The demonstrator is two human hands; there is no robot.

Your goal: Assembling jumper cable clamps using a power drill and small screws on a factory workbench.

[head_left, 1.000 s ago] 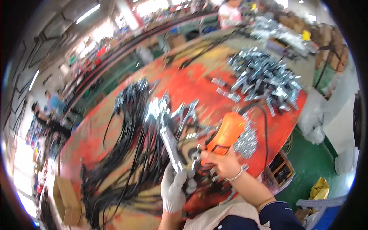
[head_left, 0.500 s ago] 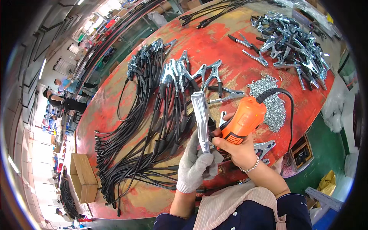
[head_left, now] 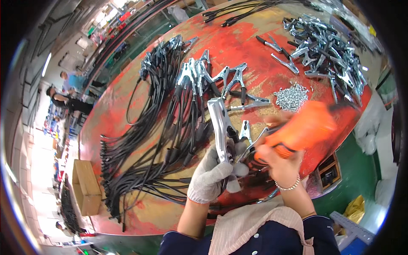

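Note:
My left hand [head_left: 206,180], in a light grey knitted glove, grips a silver metal crocodile clamp [head_left: 218,127] that stands upright in front of me. My bare right hand [head_left: 282,168], with a beaded bracelet at the wrist, is wrapped round an orange electric screwdriver [head_left: 304,127], blurred by motion. The tool's tip is hidden by my fingers, close to the left hand. Past the clamp lie several crocodile clamps [head_left: 191,72] joined to black cables [head_left: 170,146]. A heap of small silver screws [head_left: 292,97] is beyond the screwdriver, partly covered by it.
A large pile of loose clamps [head_left: 325,51] covers the far right of the worn red table [head_left: 250,42]. More black cables [head_left: 242,12] lie at its far edge. A cardboard box [head_left: 87,189] sits at the left edge. People are in the background at left.
The screwdriver has swung right and tipped toward level, moving away from the clamp with my right hand. My left hand still holds the clamp, shifted slightly left and down.

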